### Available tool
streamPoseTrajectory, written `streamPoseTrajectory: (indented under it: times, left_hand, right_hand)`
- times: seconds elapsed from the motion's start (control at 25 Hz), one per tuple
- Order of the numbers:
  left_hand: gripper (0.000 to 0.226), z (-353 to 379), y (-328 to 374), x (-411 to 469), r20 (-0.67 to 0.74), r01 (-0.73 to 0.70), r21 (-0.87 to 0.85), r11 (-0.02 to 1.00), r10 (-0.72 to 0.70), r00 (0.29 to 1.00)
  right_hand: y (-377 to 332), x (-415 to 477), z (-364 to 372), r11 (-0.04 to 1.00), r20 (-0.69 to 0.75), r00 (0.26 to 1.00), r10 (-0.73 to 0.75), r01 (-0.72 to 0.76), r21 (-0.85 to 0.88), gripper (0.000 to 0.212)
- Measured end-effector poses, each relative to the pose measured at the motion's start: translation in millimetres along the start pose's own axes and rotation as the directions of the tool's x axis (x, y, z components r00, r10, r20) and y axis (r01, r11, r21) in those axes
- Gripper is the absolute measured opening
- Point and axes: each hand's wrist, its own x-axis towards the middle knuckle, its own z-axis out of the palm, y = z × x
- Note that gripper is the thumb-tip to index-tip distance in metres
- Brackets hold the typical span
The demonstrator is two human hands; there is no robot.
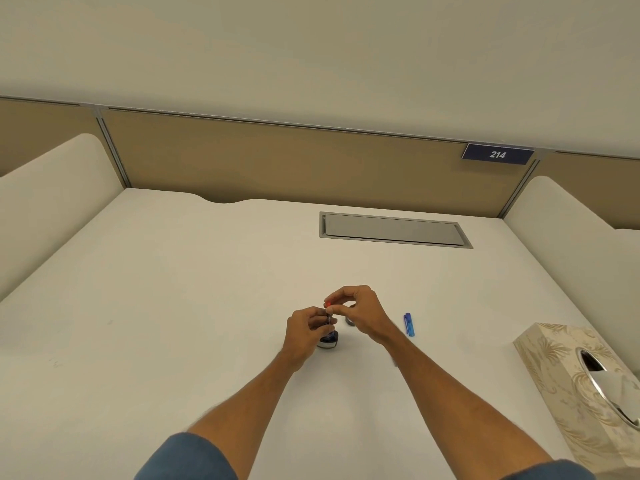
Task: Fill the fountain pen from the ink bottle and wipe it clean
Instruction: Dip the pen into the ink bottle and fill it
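**Pen in the bottle, drawing ink**

I read this as the filling step. My left hand (304,329) has its fingers curled round the lower part of the fountain pen (328,318), holding it upright with its lower end down at the mouth of the ink bottle (328,341). The bottle stands on the desk (173,306), near the middle and partly hidden behind that hand. My right hand (362,311) pinches the pen's red top end (327,302) between thumb and forefinger, with the other fingers loosely arched above. I cannot tell whether the nib is under the ink.

As I judge it, the next move is a slow working of that red end while the left hand keeps the pen steady and plumb, so the bottle does not tip. Then comes a straight lift out and a reach right for a tissue.

The count:
- One ink bottle.
- One pen, in my two hands.
- One blue pen part (409,324), lying on the desk to the right of my hands, apart from them.
- One small dark round thing (349,321) just right of the bottle, probably its cap, half hidden under my right hand.
- One patterned tissue box (554,375) at the near right.
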Motion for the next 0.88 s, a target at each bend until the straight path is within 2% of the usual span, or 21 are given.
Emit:
streamPoseTrajectory:
  times: [0.88]
  left_hand:
    - [0.023,0.3,0.3,0.1,-0.001,0.011,-0.016,1.000,-0.011,1.000]
  right_hand:
    - [-1.3,2.9,-0.7,1.000,0.017,1.000,0.020,-0.020,-0.014,0.012]
